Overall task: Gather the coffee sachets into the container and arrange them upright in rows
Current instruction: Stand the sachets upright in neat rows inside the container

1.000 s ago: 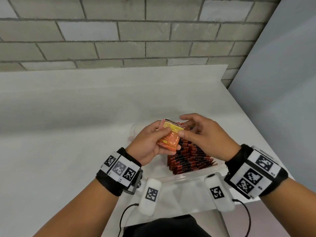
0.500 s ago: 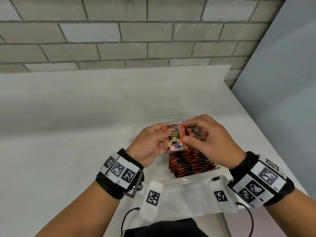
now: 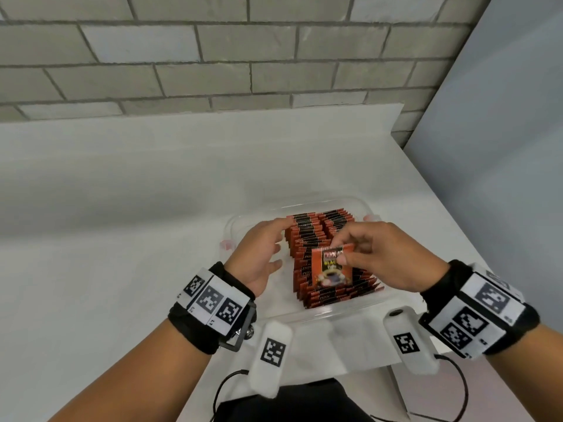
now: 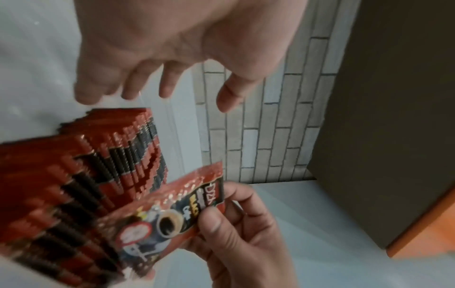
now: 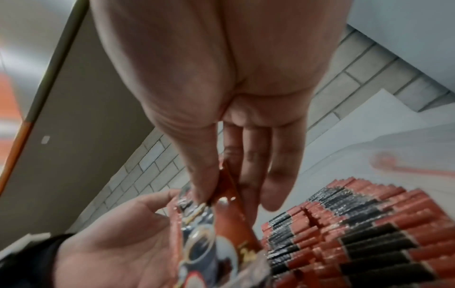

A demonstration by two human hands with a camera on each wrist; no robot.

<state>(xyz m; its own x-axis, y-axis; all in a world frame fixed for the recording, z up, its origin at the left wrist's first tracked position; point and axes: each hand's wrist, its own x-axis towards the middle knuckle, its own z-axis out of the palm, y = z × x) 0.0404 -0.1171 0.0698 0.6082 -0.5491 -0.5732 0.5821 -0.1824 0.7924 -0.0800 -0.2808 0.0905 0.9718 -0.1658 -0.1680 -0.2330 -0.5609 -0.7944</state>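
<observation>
Sachet [image 3: 332, 264]: pinched at its top right corner by the right hand, printed front facing the person, standing pretty much upright with its long axis vertical and the brand text on top. It sits just over the near end of the rows, roughly mid-tub.
Right hand [image 3: 385, 257]: thumb on the front of the sachet, fingers curled behind it, so it's a proper pinch grip. The right wrist view shows the sachet edge squeezed between thumb and index.
Left hand [image 3: 259, 254]: fingers loose and spread, holding nothing. The fingertips [image 3: 281, 222] are at the far left corner of the rows; can't tell for sure if they actually touch.
Rows [image 3: 323, 239]: two side-by-side rows of red and black sachets packed on edge, running from near to far, top edges up, leaning a bit.
Tub [image 3: 234, 222]: clear plastic, on the white table, close to the person, holding all the rows. Left part of the tub floor is bare.
Table [image 3: 122, 239]: white, up against a grey brick wall [image 3: 213, 56].
</observation>
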